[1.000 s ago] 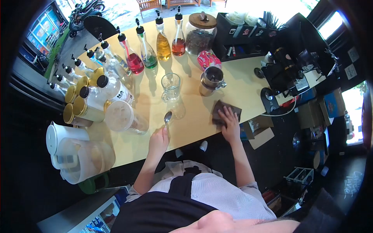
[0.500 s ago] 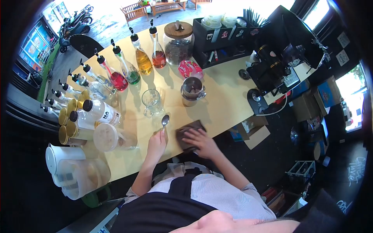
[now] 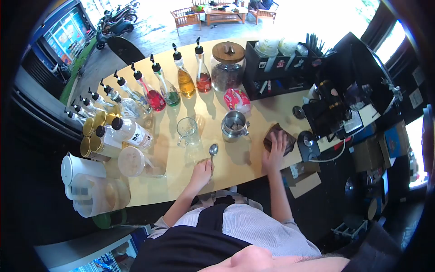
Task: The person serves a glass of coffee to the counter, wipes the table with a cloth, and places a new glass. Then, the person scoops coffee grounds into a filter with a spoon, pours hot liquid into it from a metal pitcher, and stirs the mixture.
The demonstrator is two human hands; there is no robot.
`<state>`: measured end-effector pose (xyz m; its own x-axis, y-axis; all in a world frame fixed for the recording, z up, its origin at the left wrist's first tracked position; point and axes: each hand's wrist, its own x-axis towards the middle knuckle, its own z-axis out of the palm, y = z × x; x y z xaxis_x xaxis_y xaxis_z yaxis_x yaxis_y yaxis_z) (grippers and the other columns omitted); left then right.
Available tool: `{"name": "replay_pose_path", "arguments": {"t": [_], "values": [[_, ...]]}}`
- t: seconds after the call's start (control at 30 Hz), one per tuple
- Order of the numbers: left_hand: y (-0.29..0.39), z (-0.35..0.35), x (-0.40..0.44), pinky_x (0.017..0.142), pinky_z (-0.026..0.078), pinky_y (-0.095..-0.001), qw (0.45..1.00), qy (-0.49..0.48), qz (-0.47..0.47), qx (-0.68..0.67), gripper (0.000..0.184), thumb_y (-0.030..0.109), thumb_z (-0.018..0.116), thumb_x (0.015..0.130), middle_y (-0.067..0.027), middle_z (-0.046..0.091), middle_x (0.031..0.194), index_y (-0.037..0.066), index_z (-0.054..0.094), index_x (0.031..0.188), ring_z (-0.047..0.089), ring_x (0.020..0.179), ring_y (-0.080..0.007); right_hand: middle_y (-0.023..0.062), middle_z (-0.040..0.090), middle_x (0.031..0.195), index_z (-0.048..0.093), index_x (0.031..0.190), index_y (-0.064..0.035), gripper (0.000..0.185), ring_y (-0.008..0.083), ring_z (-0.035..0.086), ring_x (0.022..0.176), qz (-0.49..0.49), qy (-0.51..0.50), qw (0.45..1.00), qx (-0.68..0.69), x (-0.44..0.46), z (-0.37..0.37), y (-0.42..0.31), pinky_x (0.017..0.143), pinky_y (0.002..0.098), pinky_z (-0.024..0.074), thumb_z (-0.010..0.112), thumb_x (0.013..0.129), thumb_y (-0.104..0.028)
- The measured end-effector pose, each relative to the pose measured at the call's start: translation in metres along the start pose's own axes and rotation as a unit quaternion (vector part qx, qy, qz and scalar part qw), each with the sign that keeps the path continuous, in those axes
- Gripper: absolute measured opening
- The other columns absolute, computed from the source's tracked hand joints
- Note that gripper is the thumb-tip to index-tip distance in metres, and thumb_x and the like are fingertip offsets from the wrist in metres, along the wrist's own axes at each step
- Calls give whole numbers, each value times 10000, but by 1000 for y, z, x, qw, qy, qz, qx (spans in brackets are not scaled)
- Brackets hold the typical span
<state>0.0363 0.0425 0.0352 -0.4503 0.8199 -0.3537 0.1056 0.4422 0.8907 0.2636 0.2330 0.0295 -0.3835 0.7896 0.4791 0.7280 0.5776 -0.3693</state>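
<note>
My left hand [image 3: 201, 173] is closed round the handle of a metal spoon [image 3: 213, 149], its bowl pointing away from me above the counter. My right hand [image 3: 273, 155] lies flat with fingers stretched out on a folded dark brown cloth [image 3: 290, 142], near the counter's right part. Between the hands and farther back stands a metal cup with a handle [image 3: 234, 129], holding something I cannot make out. To its left is a clear glass mug [image 3: 186, 131], which looks empty.
Pump-topped syrup bottles [image 3: 185, 84] line the counter's [image 3: 190, 158] far left edge. Jars [image 3: 136, 133] and a plastic pitcher [image 3: 102, 195] stand left. Farther back are a lidded glass jar [image 3: 228, 68], a pink packet [image 3: 237, 99] and a black organizer [image 3: 253, 86]. Black equipment [image 3: 328, 113] stands right.
My right hand has slid the brown cloth to the right along the counter. My left hand still holds the spoon. The whole view has shifted a little.
</note>
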Motion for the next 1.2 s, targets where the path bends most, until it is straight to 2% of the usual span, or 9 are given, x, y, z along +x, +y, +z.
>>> {"name": "replay_pose_path", "arguments": {"t": [0.1, 0.17, 0.27, 0.43, 0.5, 0.6, 0.7, 1.03, 1.2], "values": [[3, 7, 5, 344, 398, -289, 996, 1, -23, -81, 363, 261, 346, 1016, -32, 464, 516, 44, 529, 789, 484, 375, -138, 140, 649, 1021, 640, 1039, -27, 292, 348, 595, 999, -69, -29, 970, 232, -25, -2, -61, 855, 442, 459, 615, 792, -180], [2, 14, 10, 334, 379, -277, 993, 0, -17, -118, 364, 266, 333, 1020, -28, 463, 510, 45, 522, 803, 458, 365, -122, 105, 672, 773, 680, 948, -15, 224, 274, 649, 715, 52, -247, 935, 250, -30, -2, -100, 679, 349, 512, 643, 822, -196], [12, 21, 12, 340, 386, -268, 988, 1, -19, -153, 355, 267, 324, 1024, -23, 467, 519, 40, 525, 840, 455, 369, -110, 116, 666, 711, 694, 943, -17, 247, 206, 638, 603, 97, -265, 869, 407, -29, 27, -126, 589, 304, 504, 670, 837, -238], [-4, 21, 24, 366, 431, -275, 991, -7, -11, -132, 331, 246, 334, 1021, -47, 521, 560, 19, 547, 907, 500, 395, -127, 97, 690, 760, 703, 949, -11, 253, 148, 647, 666, 140, -286, 840, 439, -16, 60, -122, 622, 274, 499, 676, 843, -239], [-23, 23, 32, 438, 471, -326, 980, 73, 179, 47, 331, 228, 350, 1012, -96, 563, 590, -7, 559, 911, 557, 445, -177, 72, 695, 772, 701, 948, -4, 245, 124, 644, 683, 145, -297, 834, 441, -12, 63, -120, 632, 252, 493, 667, 854, -228], [19, 15, 9, 560, 487, -397, 997, -23, 7, -76, 335, 227, 375, 991, -168, 600, 645, -17, 578, 882, 615, 564, -290, 89, 699, 780, 703, 918, 2, 257, 136, 652, 696, 149, -308, 842, 417, -4, 61, -120, 645, 265, 499, 680, 829, -238], [32, 6, 3, 645, 473, -439, 998, 4, 39, 58, 367, 243, 375, 981, -192, 594, 662, -19, 589, 841, 629, 669, -343, 110, 693, 768, 705, 866, -1, 241, 166, 661, 690, 141, -321, 852, 389, -2, 62, -118, 649, 288, 506, 684, 798, -231], [-11, -64, 17, 655, 475, -389, 954, 294, 14, 58, 405, 272, 346, 1002, -156, 603, 680, -12, 598, 860, 612, 666, -273, 130, 640, 706, 652, 735, -15, 182, 266, 628, 621, 24, -217, 943, 253, 5, 48, -93, 594, 354, 501, 685, 765, -192], [-11, -52, 45, 750, 470, -323, 884, 420, 172, -109, 423, 283, 315, 1024, -86, 633, 805, -18, 584, 897, 595, 772, -196, 132, 632, 839, 621, 779, -33, 155, 288, 621, 736, 18, -119, 934, 338, 4, 14, -82, 651, 368, 502, 729, 713, -122]]}}
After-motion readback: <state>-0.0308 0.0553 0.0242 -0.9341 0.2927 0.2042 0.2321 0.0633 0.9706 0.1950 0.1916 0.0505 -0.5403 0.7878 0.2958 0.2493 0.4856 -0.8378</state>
